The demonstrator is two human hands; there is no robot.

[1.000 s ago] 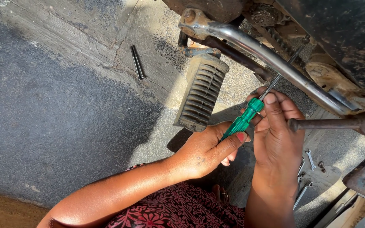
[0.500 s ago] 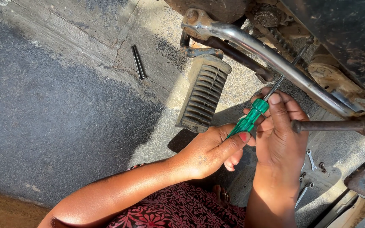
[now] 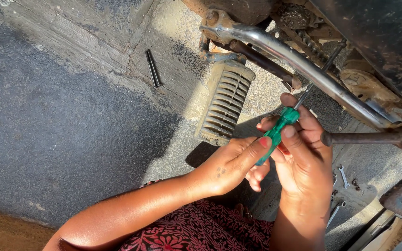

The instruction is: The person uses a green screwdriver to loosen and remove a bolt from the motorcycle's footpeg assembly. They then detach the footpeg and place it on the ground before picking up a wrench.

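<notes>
Both hands on the green screwdriver, tip up under the bike frame

The left hand pinches the lower end of the green screwdriver between thumb and fingers, while the right hand wraps its fingers around the upper handle, thumb pressed on. The thin shaft runs up and to the right, passing behind the chrome tube; its tip is hidden there. To do this well, I'd say keep the shaft in line with its target and push squarely, so the tip doesn't slip. The ribbed footrest sits just left; a black pin lies farther left, small spanners on the ground at right.
</notes>
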